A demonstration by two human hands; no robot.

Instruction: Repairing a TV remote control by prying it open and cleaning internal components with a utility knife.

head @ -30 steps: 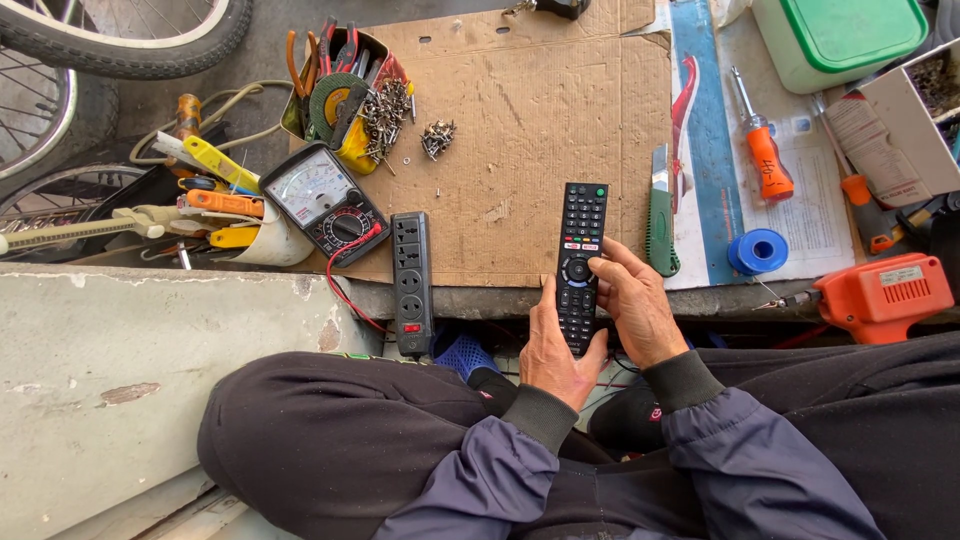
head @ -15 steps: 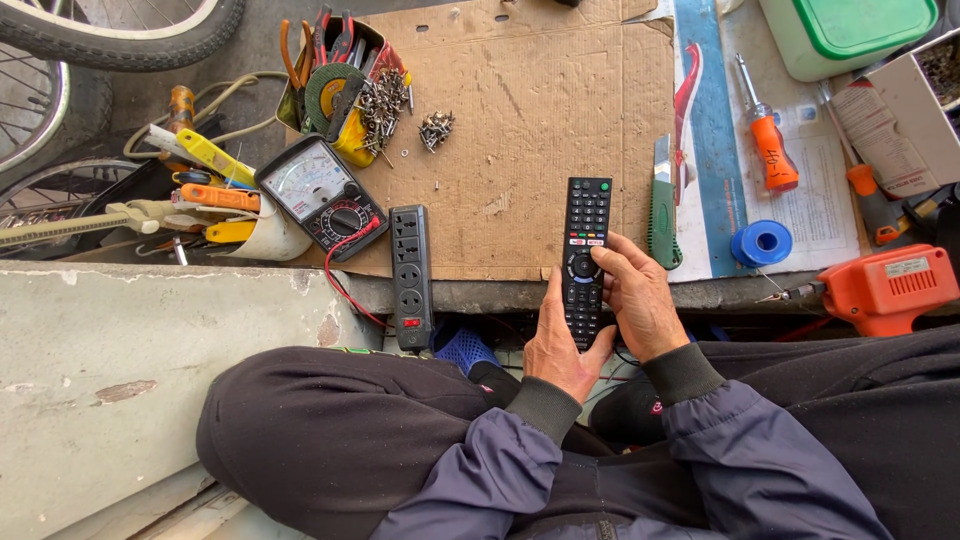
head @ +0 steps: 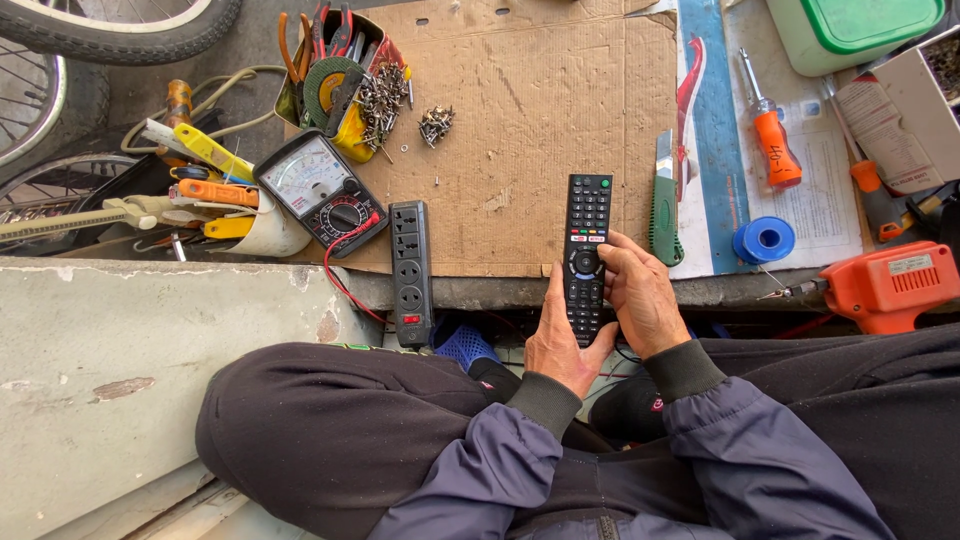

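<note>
Remote [head: 585, 255] pinched between your left hand [head: 560, 345] and right hand [head: 640, 300] — near end overhangs cardboard [head: 520, 120] edge; slack grip drops it.

My hands cover the remote's [head: 585, 250] lower end. The bicycle wheel [head: 110, 25] and green-lidded box [head: 850, 30] run off the far edge; the remote's buttons are too small to tell apart.

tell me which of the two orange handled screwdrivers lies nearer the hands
The one lying alone on the white paper, left of the other. The second screwdriver lies farther right, beside the boxes, farther from the right hand.
</note>
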